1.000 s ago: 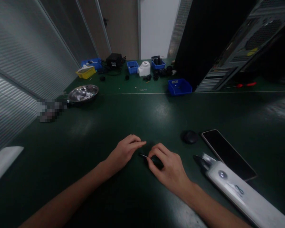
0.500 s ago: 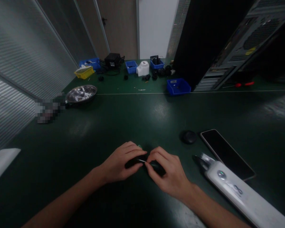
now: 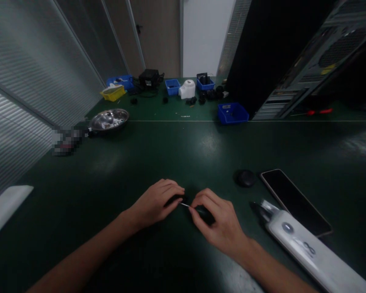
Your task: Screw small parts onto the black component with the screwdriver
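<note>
The right hand (image 3: 218,219) pinches a thin pale strip (image 3: 184,204), right end hidden; left hand's (image 3: 157,202) grip, I cannot tell.

The person's bare left forearm (image 3: 94,240) reaches forward and slants inward, running in a fairly straight line through the left wrist (image 3: 128,221). The left grip (image 3: 155,201), a bare hand with its back turned up, has its fingers (image 3: 173,190) bunched together over a dark hollow, the thumb (image 3: 171,208) stretched forward below them. Across from it, the bare right forearm (image 3: 273,264) angles in through the right wrist (image 3: 244,246). The right grip (image 3: 221,219), also bare, arches its knuckles high, index finger bent and thumb extended into a tight pinch. Both sets of fingertips face each other, near but apart.
</note>
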`<state>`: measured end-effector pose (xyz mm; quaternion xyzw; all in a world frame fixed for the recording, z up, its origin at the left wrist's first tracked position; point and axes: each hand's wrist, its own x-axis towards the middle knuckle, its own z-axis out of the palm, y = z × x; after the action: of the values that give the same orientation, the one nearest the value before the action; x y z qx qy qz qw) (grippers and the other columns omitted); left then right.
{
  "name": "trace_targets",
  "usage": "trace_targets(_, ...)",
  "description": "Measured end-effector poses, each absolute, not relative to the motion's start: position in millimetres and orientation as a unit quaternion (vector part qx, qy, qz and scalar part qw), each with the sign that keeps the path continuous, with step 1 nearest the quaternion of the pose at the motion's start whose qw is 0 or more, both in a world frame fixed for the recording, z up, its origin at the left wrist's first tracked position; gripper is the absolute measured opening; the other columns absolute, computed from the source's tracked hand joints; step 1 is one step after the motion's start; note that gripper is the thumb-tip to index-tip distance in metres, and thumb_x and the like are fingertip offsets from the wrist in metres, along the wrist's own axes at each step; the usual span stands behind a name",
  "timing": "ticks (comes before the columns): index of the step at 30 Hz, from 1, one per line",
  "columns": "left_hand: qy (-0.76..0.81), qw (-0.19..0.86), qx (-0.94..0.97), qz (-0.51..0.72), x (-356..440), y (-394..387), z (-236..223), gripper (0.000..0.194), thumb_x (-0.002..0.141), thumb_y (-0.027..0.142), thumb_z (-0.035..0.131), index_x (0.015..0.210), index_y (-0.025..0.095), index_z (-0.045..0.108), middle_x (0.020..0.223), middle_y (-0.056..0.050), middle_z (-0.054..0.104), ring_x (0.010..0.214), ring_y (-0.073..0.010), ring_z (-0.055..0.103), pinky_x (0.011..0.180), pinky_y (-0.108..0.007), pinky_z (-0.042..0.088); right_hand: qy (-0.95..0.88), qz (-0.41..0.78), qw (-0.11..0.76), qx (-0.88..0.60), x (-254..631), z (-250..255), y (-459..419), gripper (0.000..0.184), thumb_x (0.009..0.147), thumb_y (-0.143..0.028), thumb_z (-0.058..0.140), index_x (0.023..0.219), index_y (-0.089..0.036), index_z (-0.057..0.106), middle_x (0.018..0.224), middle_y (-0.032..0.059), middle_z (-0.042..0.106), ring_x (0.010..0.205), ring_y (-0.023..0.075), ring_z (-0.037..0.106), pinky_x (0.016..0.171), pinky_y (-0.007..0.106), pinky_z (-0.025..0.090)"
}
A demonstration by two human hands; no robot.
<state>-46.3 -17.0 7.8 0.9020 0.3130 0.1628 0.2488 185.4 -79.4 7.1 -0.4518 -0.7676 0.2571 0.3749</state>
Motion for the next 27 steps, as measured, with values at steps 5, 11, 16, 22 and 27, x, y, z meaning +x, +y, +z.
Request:
trace_targets(5, 0.377, 0.249, 0.873, 0.184, -75, 13, 4, 0.027, 0.101, 0.026, 0.055, 0.126, 0.024, 0.064, 0.123, -0.006, 0.068, 0.112, -0.0188, 0.063, 0.098, -0.036, 0.053, -0.765, 0.255, 0.374, -0.459, 186, 7, -79, 0.004, 0.097, -0.019, 0.059, 0.096, -0.021, 0.062, 0.093, 0.0026, 0.063, 0.083, 0.0143, 0.063, 0.073, 0.027, 0.046)
trace_targets(11, 0.645, 0.098, 0.731, 0.201, -206, 77, -3, 0.034, 0.097, 0.038, 0.058, 0.126, 0.024, 0.069, 0.127, -0.004, 0.069, 0.108, -0.0194, 0.065, 0.101, -0.034, 0.050, -0.760, 0.263, 0.374, -0.463, 185, 8, -77, 0.005, 0.098, -0.021, 0.058, 0.094, -0.021, 0.062, 0.095, 0.0032, 0.063, 0.081, 0.0136, 0.062, 0.073, 0.026, 0.047)
trace_targets(16, 0.802, -0.027, 0.555, 0.218, -315, 81, -2, 0.041, 0.092, 0.037, 0.059, 0.122, 0.011, 0.071, 0.114, -0.012, 0.072, 0.100, -0.0272, 0.065, 0.104, -0.048, 0.047, -0.754, 0.278, 0.375, -0.462, 186, 9, -76, 0.007, 0.099, -0.022, 0.058, 0.093, -0.021, 0.062, 0.095, 0.0032, 0.062, 0.082, 0.0138, 0.062, 0.073, 0.026, 0.047)
trace_targets(22, 0.838, -0.057, 0.496, 0.218, -353, 73, -12, 0.045, 0.090, 0.047, 0.057, 0.117, 0.017, 0.076, 0.104, -0.012, 0.074, 0.099, -0.0304, 0.066, 0.103, -0.048, 0.047, -0.750, 0.284, 0.372, -0.468, 186, 8, -74, 0.007, 0.099, -0.022, 0.058, 0.093, -0.021, 0.061, 0.094, 0.0030, 0.062, 0.083, 0.0142, 0.062, 0.073, 0.027, 0.047)
trace_targets(27, 0.830, -0.077, 0.495, 0.243, -357, 76, -19, 0.045, 0.091, 0.047, 0.057, 0.118, 0.016, 0.076, 0.112, -0.012, 0.075, 0.098, -0.0292, 0.067, 0.102, -0.045, 0.048, -0.749, 0.289, 0.366, -0.470, 187, 5, -75, 0.008, 0.099, -0.023, 0.057, 0.093, -0.022, 0.061, 0.095, 0.0035, 0.063, 0.085, 0.0154, 0.063, 0.073, 0.027, 0.047)
